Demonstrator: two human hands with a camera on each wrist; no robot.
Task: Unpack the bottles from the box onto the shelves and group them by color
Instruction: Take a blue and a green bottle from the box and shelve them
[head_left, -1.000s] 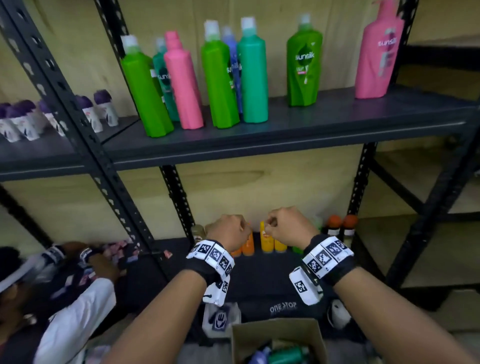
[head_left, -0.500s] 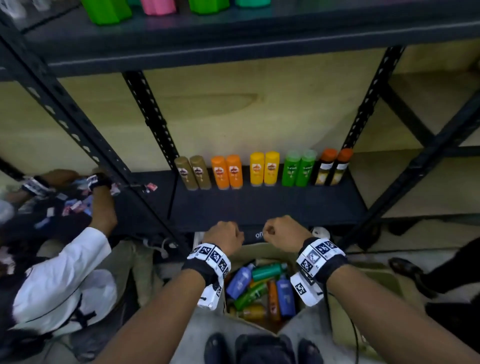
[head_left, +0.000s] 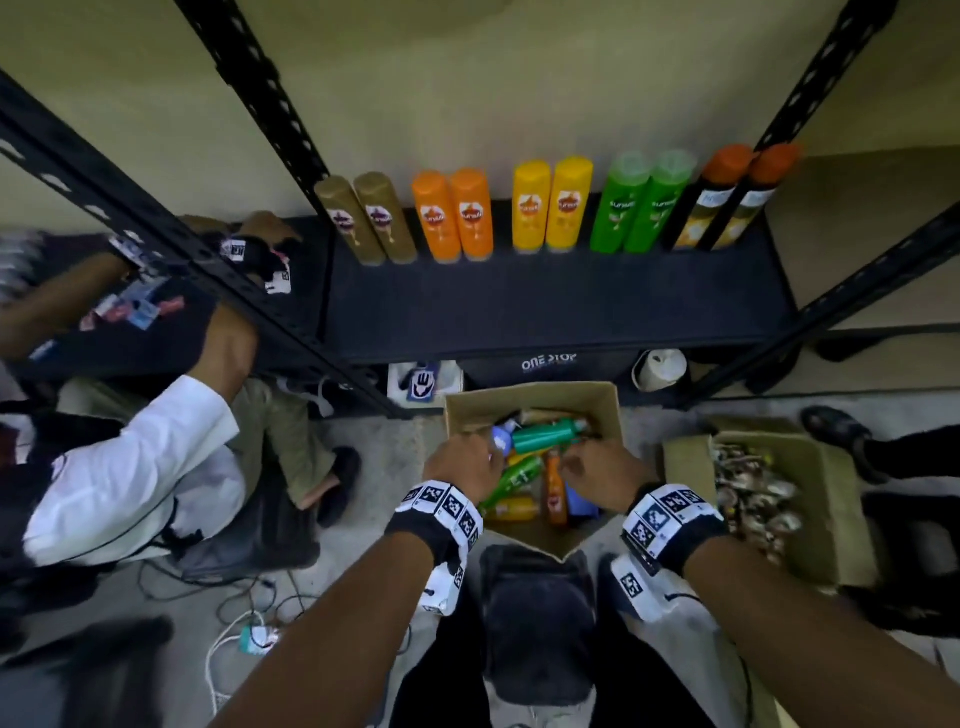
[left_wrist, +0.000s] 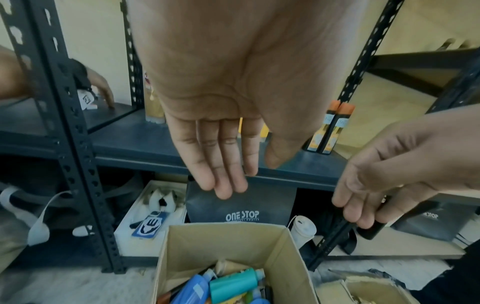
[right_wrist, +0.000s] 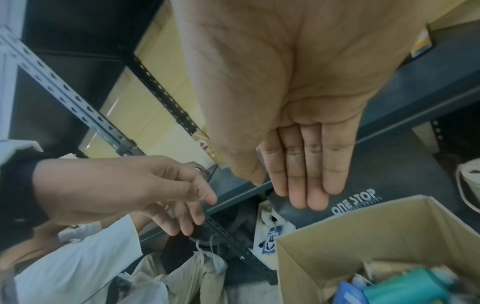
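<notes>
Change: a second ago both hands were curled into fists at the height of the lower shelf; half a second ago they hung just above the box; now they reach down over its open top with the fingers stretched out.
Left hand (head_left: 460, 467): open, fingers straight and close together in its wrist view, holding nothing; it hovers above the left side of the box, near the blue bottle (head_left: 500, 436).
Right hand (head_left: 597, 470): open too, fingers straight and empty, over the right side of the box.
Box (head_left: 535, 402): stands on the floor in front of the lower shelf, still holding a loose heap of bottles lying on their sides, among them a teal bottle (head_left: 548, 434), a green bottle (head_left: 517, 475) and an orange bottle (head_left: 555, 491).
Lower shelf (head_left: 545, 312): carries upright pairs along the back: gold, orange, yellow, green, and two dark bottles with orange caps. The front strip is bare.
Meaning: the reach into the box seems just begun, with nothing grasped yet. Plenty of unpacking remains.
Next move, as a judgement: each hand closes on one bottle, likely the top ones, blue or teal. Neither colour has a group on this shelf yet.
Nearby: another person in a white sleeve (head_left: 130, 467) works at the neighbouring shelf on the left.
</notes>
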